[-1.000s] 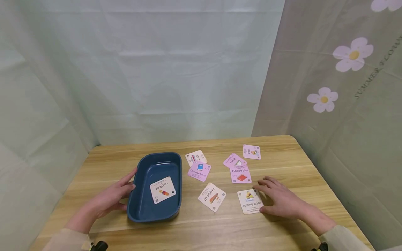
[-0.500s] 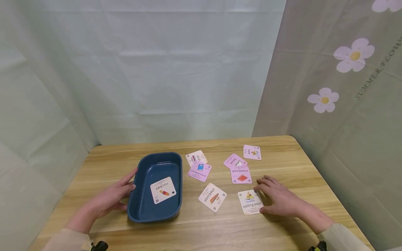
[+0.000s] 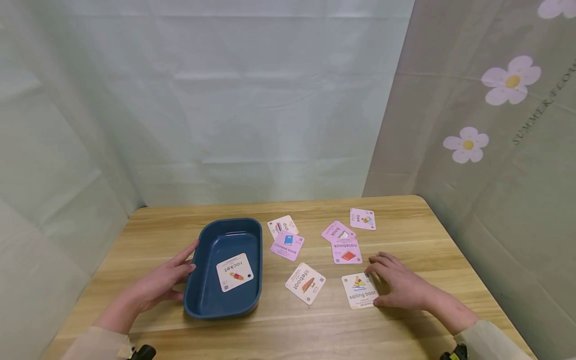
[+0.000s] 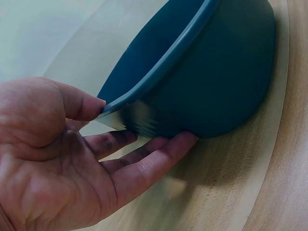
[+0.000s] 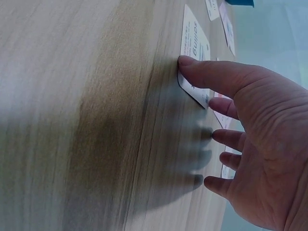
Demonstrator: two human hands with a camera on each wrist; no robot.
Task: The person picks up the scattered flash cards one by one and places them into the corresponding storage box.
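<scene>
A dark blue oblong tub (image 3: 259,280) stands on the wooden table at the left. A white rocket card (image 3: 235,272) lies inside it. My left hand (image 3: 159,286) is at the tub's left side, with extended fingers against the outer wall and the thumb by the rim. At the right, my right hand (image 3: 400,286) rests over the right side of a white sailing boat card (image 3: 360,291), which lies flat on the table. Its thumb (image 5: 207,72) and forefinger touch the card near two corners; the other fingers are spread and hold nothing.
Between the hands lies a lifeboat card (image 3: 306,283). Behind it, a pink Chinese book card (image 3: 288,246) overlaps a ship card (image 3: 281,225). A notebook card (image 3: 346,251) overlaps a book card (image 3: 337,230), with a bee card (image 3: 362,219) nearby. Cloth curtains (image 3: 270,100) border the table.
Both hands keep their places by the tub and the sailing boat card. The whole view has shifted very slightly; no card or tub has visibly moved on the table.
</scene>
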